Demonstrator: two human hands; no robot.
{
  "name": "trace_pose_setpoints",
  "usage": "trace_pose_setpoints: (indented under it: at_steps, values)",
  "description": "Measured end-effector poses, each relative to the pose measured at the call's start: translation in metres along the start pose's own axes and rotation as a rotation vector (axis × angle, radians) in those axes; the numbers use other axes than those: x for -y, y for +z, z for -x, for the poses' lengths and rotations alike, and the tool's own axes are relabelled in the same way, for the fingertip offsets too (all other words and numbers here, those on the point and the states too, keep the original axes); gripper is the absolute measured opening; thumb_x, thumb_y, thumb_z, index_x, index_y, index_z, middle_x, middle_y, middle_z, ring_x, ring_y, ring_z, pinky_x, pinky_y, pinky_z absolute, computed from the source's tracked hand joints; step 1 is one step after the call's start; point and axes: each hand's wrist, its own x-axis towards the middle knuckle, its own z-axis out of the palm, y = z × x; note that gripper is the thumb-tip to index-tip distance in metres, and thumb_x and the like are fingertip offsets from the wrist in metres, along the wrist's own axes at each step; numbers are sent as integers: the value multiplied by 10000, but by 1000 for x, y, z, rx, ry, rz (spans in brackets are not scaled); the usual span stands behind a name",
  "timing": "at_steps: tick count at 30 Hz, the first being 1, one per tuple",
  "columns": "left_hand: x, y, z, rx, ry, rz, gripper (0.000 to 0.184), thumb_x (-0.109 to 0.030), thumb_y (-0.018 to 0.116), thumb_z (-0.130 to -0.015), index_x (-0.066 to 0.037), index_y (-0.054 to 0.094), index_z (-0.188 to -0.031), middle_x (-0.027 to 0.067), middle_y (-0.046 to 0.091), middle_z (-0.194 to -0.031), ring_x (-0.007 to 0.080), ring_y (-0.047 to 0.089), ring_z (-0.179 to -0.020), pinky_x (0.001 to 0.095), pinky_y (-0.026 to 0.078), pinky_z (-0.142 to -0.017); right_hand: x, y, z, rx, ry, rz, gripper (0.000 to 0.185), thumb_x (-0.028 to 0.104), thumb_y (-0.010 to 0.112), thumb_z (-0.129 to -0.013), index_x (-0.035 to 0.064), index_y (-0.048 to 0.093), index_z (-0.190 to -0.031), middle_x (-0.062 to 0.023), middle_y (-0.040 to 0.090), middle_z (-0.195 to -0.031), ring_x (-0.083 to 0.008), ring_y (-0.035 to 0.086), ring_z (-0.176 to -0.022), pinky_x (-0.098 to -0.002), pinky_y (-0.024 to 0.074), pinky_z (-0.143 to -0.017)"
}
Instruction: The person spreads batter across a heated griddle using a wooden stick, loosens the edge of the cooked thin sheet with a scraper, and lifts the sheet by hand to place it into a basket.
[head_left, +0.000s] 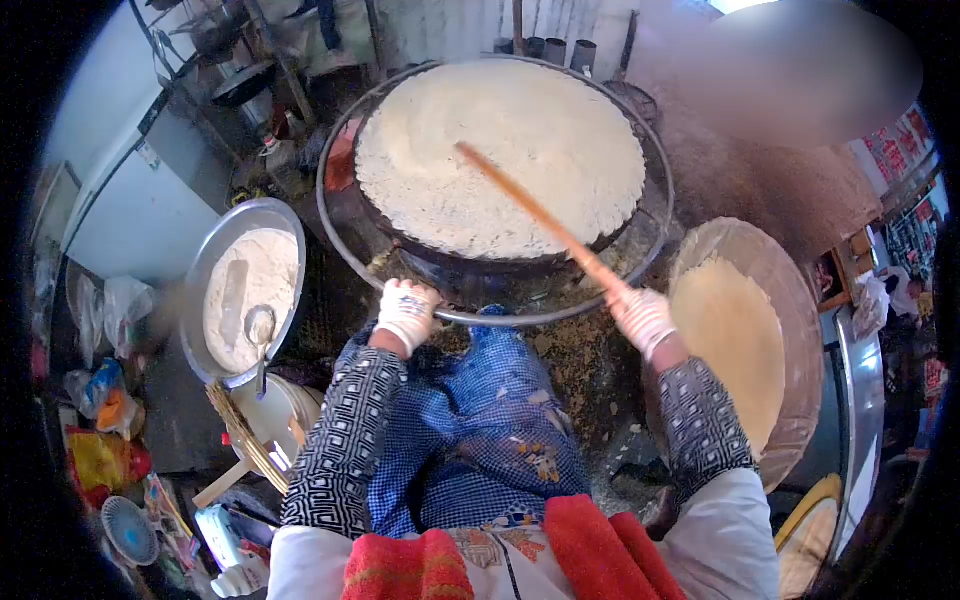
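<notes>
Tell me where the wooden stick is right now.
In the head view, the wooden stick is in the person's right hand, slanting up and leftward over the large, round, pale layer beyond the knees.

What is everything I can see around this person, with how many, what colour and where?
Wooden stick: one, brown, over the pale sheet
Pale sheet: one, cream, on the round cooking surface, top centre
Metal ring: one, grey, around the cooking surface
Basin: one, silver, left
Flour-like powder: one heap, whitish, in the basin
Ladle: one, metallic, in the basin
Tub: one, brownish, right
Tub's contents: one mass, tan
Dark pan: at least one, upper left
Edge clutter: uncounted, mixed colours, partly unclear
Apron: one, blue check, lower centre
Left hand: one, white-gloved, at the ring
Right hand: one, white-gloved, gripping the stick
</notes>
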Motion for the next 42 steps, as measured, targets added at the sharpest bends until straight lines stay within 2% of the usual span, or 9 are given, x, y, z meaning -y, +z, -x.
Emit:
trace_pose_setpoints:
  at_steps: [5,9,21,23,27,30,33,35,42]
  values:
    - [64,2,-16,40,-6,-160,154,-274,693,-667,-173,738,-774,80,704,-860,271,603,-1004,401,346,-1031,-84,1,-82,-61,160,-60,450,320,501,-967,455,429,-1390,-181,684,-905,-381,656,-789,-448,528,-733]
    - [113,19,-30,-70,-25,-299,152,-189,609,-737,-180,752,-785,61,704,-864,229,603,-1044,418,254,-1147,-113,5,-140,-31,388,-150,406,383,475,-972,435,468,-1374,-201,667,-1053,-393,636,-966,-450,501,-851]
    - [195,44,-74,-118,16,-467,212,-117,547,-801,-212,737,-796,31,673,-816,200,608,-989,409,287,-1143,-140,29,-164,-137,519,-260,440,312,487,-979,288,454,-1417,-272,643,-1005,-434,632,-912,-482,499,-803]
    - [193,39,-75,-66,22,-479,228,-111,531,-812,-189,744,-825,41,686,-846,209,607,-1014,417,288,-1144,-130,36,-125,-236,425,-311,473,317,522,-968,251,448,-1430,-263,655,-956,-407,647,-846,-466,505,-780]
    - [172,28,-64,51,-2,-489,274,-128,512,-855,-143,760,-972,70,722,-1006,224,591,-1113,439,235,-1155,-36,2,-29,-98,530,-654,614,117,606,-908,233,401,-1476,-73,698,-896,-196,621,-742,-332,516,-686]
    - [155,45,-53,-3,-30,-464,236,-197,531,-871,-198,766,-857,64,732,-940,214,641,-983,437,342,-1027,29,17,37,-165,179,-814,685,0,601,-871,180,379,-1494,-8,639,-831,-99,502,-602,-267,463,-552]
    - [82,-6,-17,102,-26,-268,171,-237,612,-841,-200,769,-784,17,735,-814,209,676,-879,428,433,-786,140,-23,76,245,326,-1559,681,29,590,-877,120,342,-1505,-28,654,-797,-55,454,-515,-221,404,-475]
    - [27,-26,11,55,-11,-169,182,-254,599,-860,-213,767,-806,33,713,-754,220,659,-744,405,443,-634,191,-73,70,553,248,-1484,666,118,579,-903,117,314,-1514,-67,682,-806,-79,501,-505,-224,423,-468]
    - [-105,13,79,-286,184,468,196,-272,565,-885,-156,722,-870,89,684,-833,269,633,-825,421,446,-708,232,-130,71,1187,-81,-1261,230,228,595,-916,59,623,-1070,-84,699,-820,-134,578,-495,-252,438,-440]
